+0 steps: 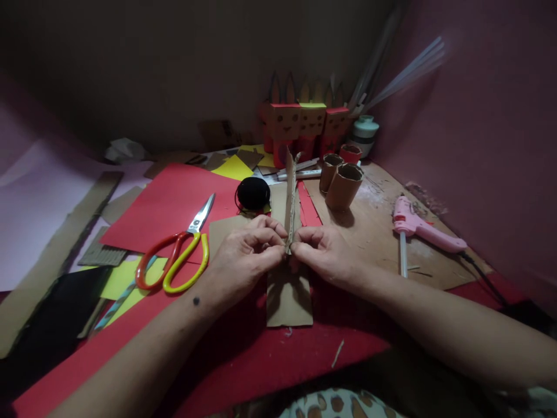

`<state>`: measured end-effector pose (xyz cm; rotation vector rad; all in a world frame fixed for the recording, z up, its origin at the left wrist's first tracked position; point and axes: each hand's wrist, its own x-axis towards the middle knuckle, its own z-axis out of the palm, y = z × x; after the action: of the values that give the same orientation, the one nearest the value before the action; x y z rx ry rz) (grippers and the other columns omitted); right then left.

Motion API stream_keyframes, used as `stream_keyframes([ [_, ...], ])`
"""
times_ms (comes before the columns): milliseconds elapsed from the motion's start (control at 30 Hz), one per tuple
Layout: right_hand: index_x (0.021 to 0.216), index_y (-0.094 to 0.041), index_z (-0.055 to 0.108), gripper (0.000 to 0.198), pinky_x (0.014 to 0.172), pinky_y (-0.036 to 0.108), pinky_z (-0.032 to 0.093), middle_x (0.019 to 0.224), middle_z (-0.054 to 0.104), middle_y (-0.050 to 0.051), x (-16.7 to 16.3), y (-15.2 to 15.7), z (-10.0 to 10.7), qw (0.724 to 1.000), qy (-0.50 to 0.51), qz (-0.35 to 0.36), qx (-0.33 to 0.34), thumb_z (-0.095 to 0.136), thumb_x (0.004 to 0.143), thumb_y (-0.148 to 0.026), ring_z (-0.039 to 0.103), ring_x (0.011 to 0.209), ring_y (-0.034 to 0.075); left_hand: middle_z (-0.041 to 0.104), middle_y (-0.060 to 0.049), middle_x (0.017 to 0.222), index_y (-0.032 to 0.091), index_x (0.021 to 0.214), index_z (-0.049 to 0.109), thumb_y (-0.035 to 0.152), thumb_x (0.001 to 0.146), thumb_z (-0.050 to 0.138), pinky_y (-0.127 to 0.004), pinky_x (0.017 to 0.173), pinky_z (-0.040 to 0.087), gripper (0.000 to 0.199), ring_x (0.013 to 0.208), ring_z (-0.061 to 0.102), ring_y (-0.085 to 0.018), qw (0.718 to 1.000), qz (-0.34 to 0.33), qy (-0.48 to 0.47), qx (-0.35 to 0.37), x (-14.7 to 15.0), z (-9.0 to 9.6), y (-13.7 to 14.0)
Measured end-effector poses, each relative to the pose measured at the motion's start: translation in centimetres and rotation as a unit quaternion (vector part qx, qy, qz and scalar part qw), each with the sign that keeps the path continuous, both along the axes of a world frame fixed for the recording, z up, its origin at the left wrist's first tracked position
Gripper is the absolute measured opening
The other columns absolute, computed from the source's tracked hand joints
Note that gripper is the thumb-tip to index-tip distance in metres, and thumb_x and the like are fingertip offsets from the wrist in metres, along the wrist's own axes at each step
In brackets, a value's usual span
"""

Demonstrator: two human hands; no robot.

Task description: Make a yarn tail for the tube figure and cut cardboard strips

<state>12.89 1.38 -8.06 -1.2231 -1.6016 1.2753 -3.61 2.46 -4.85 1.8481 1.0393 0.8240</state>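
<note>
Both hands pinch the near end of a narrow cardboard strip (291,194), held edge-up so that its corrugated, layered edge shows. My left hand (256,247) is closed on it from the left, and my right hand (322,249) from the right, fingertips almost meeting. Beneath the hands a flat cardboard piece (289,305) lies on the red surface. Left of my left hand rest scissors (174,261) with one red and one yellow handle, blades pointing away. Just beyond that hand sits a round black bundle (253,193), perhaps cord.
A pink glue gun (429,229) with a glue stick lies at right, its cord trailing off. Cardboard tubes (346,186) stand behind my right hand. Cardboard figures with faces (285,122) line the back beside a jar (364,136). Red paper (174,197) and a long cardboard strip (56,273) lie left.
</note>
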Motion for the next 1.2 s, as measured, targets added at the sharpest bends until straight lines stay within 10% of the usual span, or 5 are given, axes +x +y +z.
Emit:
stream_keyframes([
  [300, 0.054, -0.018, 0.039, 0.017, 0.044, 0.021, 0.024, 0.052, 0.033, -0.006, -0.2, -0.2, 0.2, 0.988, -0.099, -0.038, 0.116, 0.047, 0.069, -0.017, 0.031, 0.049, 0.006, 0.057, -0.003, 0.086, 0.016, 0.060, 0.061, 0.007, 0.075, 0.051, -0.026, 0.070, 0.043, 0.021, 0.080, 0.055, -0.012, 0.996, 0.006, 0.039, 0.086, 0.3, -0.2, -0.4],
  [600, 0.059, -0.017, 0.049, 0.010, 0.046, 0.021, 0.032, 0.053, 0.045, -0.004, 0.0, -0.2, 0.5, 1.000, 0.006, 0.013, 0.008, 0.048, 0.069, -0.021, 0.042, 0.050, 0.008, 0.057, -0.002, 0.088, 0.018, 0.063, 0.063, 0.008, 0.075, 0.052, -0.024, 0.065, 0.045, 0.019, 0.080, 0.055, -0.013, 0.998, -0.055, 0.018, 0.036, -0.4, 0.6, 0.3],
  [1200, 0.049, -0.018, 0.036, 0.024, 0.044, 0.021, 0.022, 0.048, 0.030, -0.006, -0.2, -0.8, 1.0, 0.972, -0.154, -0.021, 0.175, 0.044, 0.071, -0.013, 0.029, 0.046, 0.005, 0.050, -0.005, 0.086, 0.014, 0.065, 0.053, 0.005, 0.078, 0.046, -0.025, 0.067, 0.043, 0.017, 0.076, 0.051, -0.012, 0.969, -0.043, 0.107, 0.216, 0.7, -0.6, -1.7],
])
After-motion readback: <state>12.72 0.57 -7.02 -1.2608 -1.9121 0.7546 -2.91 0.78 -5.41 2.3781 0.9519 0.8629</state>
